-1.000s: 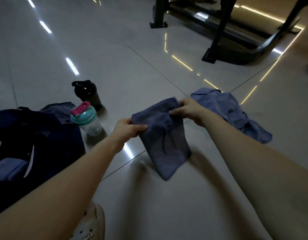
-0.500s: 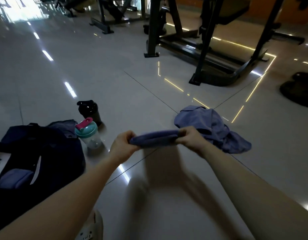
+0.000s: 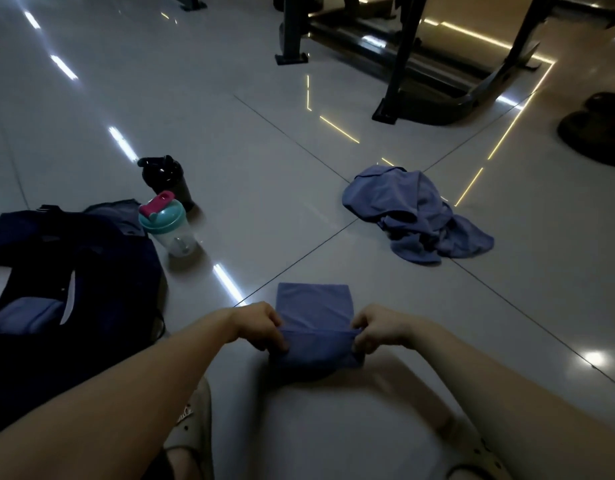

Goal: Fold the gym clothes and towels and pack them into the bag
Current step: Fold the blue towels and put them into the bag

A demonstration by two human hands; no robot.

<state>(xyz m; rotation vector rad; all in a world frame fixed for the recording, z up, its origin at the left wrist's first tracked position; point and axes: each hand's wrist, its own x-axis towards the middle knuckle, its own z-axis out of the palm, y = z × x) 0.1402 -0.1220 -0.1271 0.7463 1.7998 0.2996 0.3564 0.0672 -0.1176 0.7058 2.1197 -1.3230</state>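
The blue towel (image 3: 314, 306) lies on the floor (image 3: 229, 133), part-folded. The left hand (image 3: 261, 325) and right hand (image 3: 378, 329) pinch its near fold at opposite ends. It looks soft, light and limp; grip corners. The bag (image 3: 91, 271) lies left, crumpled clothes (image 3: 413, 209) beyond.

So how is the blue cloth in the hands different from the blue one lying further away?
The folded cloth is flat with straight edges; the crumpled cloth is a rumpled heap. The left hand and right hand pinch the folded cloth; nothing touches the crumpled cloth. Both are a similar blue and rest on the floor.
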